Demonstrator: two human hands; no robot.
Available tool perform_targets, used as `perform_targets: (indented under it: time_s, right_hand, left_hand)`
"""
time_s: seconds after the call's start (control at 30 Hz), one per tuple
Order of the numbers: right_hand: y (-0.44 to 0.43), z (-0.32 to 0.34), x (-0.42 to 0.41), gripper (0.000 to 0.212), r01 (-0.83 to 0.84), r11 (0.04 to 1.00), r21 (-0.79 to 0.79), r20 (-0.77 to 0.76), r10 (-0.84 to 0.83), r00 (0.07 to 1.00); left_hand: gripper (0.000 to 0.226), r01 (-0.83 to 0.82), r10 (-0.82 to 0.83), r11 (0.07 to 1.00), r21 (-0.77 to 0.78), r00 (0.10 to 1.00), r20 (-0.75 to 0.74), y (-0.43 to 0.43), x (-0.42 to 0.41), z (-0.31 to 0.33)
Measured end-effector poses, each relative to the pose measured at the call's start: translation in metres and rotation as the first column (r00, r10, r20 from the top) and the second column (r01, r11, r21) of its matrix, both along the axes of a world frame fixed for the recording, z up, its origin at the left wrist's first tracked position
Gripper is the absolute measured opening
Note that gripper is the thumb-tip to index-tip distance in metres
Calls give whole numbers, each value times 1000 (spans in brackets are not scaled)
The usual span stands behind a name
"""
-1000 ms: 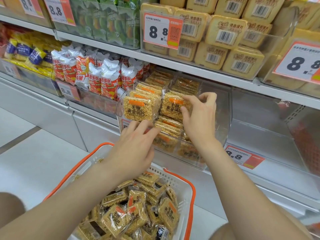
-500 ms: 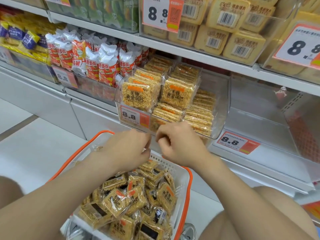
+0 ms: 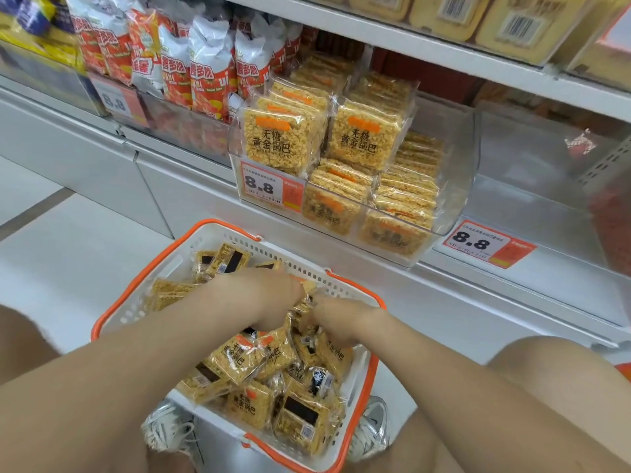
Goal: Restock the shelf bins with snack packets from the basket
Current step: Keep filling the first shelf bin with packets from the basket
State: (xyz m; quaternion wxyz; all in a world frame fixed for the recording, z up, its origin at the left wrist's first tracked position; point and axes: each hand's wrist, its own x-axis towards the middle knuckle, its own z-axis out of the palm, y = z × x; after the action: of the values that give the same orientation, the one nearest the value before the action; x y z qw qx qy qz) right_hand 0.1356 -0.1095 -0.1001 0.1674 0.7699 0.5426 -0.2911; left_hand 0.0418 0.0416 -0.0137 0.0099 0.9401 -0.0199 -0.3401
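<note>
My left hand [image 3: 273, 298] and right hand [image 3: 341, 319], nearly touching, among yellow clear-wrapped crisp packets [image 3: 235, 360] in one white, orange-rimmed plastic basket [image 3: 170, 268]; grip hidden. Two more upright, front of one clear plastic bin [image 3: 457, 165].

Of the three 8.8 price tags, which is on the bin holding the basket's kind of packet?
The middle tag, on the front left corner of that bin. The left tag fronts the red-and-white bags; the right tag lies right of it.
</note>
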Motion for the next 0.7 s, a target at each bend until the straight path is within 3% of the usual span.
perform_targets:
  time_s: [0.07, 0.23, 0.43, 0.57, 0.7]
  right_hand:
    - [-1, -15, -7, 70, -59, 994, -95, 41, 63, 997]
    - [1, -30, -11, 26, -143, 989, -46, 202, 150, 968]
    - [10, 0, -7, 14, -193, 981, 27, 211, 183, 960]
    - [17, 27, -1, 21, -52, 959, 277, 13, 50, 999]
    - [27, 69, -7, 13, 36, 822, 568, -137, 51, 989]
  left_hand:
    - [45, -2, 2, 1000, 6, 1000, -5, 0, 0, -2]
    - [43, 18, -18, 1000, -3, 1000, 15, 1, -2, 2]
    - [41, 25, -25, 1000, 2, 1000, 5, 5, -4, 16]
    - [46, -31, 31, 1000, 0, 999, 29, 11, -7, 27]
    - [68, -170, 185, 974, -147, 978, 94, 21, -10, 34]
